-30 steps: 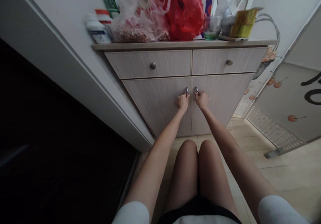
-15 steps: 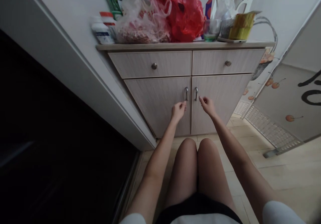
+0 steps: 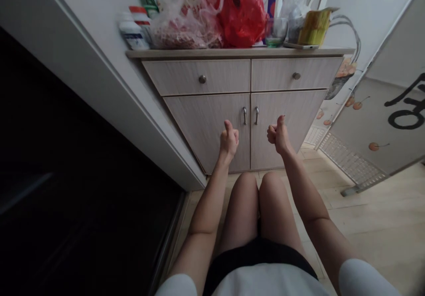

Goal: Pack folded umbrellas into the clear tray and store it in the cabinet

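My left hand (image 3: 229,140) is closed in a fist with its thumb pointing up, in front of the left cabinet door (image 3: 202,119). My right hand (image 3: 278,134) makes the same thumb-up fist before the right cabinet door (image 3: 292,105). Neither fist holds anything, and both are apart from the handles. Between them, side by side near the middle seam, are the left metal handle (image 3: 245,115) and the right metal handle (image 3: 256,115). Both doors of the pale wood cabinet are closed, as are the two drawers above, each with a round knob (image 3: 202,79).
On the cabinet top (image 3: 232,53) stand white bottles (image 3: 133,34), a clear plastic bag (image 3: 179,32), a red bag (image 3: 242,17), a glass (image 3: 275,32) and a yellow packet (image 3: 314,28). A dark doorway (image 3: 83,198) lies left; a printed folding screen (image 3: 375,123) stands right.
Both hands have drawn away from the handles and spread further apart. Their thumbs have lifted upright over curled fingers. The camera view has shifted slightly; the doors stay closed.
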Demonstrator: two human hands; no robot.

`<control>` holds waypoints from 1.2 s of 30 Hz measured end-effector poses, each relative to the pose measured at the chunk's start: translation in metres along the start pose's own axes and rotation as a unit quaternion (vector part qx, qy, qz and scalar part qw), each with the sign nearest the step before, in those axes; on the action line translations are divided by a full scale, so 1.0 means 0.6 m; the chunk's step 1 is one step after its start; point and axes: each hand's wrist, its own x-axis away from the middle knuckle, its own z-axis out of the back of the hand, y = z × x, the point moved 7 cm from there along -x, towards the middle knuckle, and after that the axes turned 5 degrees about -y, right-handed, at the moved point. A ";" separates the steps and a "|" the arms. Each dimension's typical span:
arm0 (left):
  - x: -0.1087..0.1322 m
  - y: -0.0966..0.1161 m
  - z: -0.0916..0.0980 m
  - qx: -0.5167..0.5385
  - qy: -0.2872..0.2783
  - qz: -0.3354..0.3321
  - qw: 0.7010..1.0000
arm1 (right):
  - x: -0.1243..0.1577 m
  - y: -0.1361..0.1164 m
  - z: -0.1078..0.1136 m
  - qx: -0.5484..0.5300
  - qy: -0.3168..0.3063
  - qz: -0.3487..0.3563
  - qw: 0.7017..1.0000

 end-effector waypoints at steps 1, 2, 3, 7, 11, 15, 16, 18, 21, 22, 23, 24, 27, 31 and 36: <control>-0.009 0.003 -0.004 -0.007 -0.003 0.002 1.000 | -0.007 0.001 -0.003 -0.005 0.001 -0.007 1.000; -0.019 0.004 -0.007 -0.013 -0.003 0.005 1.000 | -0.014 0.005 -0.005 -0.013 0.001 -0.013 1.000; -0.028 0.002 -0.010 -0.020 -0.001 0.009 1.000 | -0.021 0.010 -0.008 -0.019 0.002 -0.021 1.000; -0.057 -0.029 -0.023 -0.049 -0.001 0.042 0.998 | -0.043 0.048 -0.012 -0.024 0.009 -0.066 0.997; -0.064 -0.074 -0.035 -0.077 -0.015 0.093 0.993 | -0.048 0.088 -0.002 -0.004 0.038 -0.100 0.994; -0.060 -0.097 -0.042 -0.094 -0.021 0.114 0.989 | -0.047 0.115 0.009 0.033 0.040 -0.119 0.992; -0.060 -0.099 -0.044 -0.096 -0.023 0.116 0.988 | -0.047 0.118 0.011 0.037 0.040 -0.120 0.991; -0.061 -0.100 -0.047 -0.096 -0.025 0.117 0.988 | -0.048 0.120 0.014 0.034 0.042 -0.119 0.991; -0.066 -0.099 -0.051 -0.090 -0.026 0.113 0.989 | -0.052 0.120 0.016 0.022 0.049 -0.119 0.991; -0.067 -0.099 -0.052 -0.089 -0.027 0.112 0.989 | -0.053 0.119 0.016 0.024 0.049 -0.118 0.991; -0.068 -0.098 -0.053 -0.089 -0.027 0.111 0.989 | -0.055 0.118 0.016 0.027 0.049 -0.116 0.992; -0.069 -0.097 -0.053 -0.089 -0.028 0.109 0.990 | -0.056 0.117 0.016 0.033 0.047 -0.114 0.992; -0.070 -0.095 -0.055 -0.086 -0.030 0.107 0.990 | -0.058 0.118 0.015 0.045 0.043 -0.107 0.992; -0.069 -0.093 -0.055 -0.092 -0.027 0.108 0.990 | -0.062 0.128 0.016 0.037 0.047 -0.110 0.992; -0.071 -0.099 -0.058 -0.095 -0.030 0.103 0.990 | -0.074 0.147 0.022 0.039 0.052 -0.104 0.992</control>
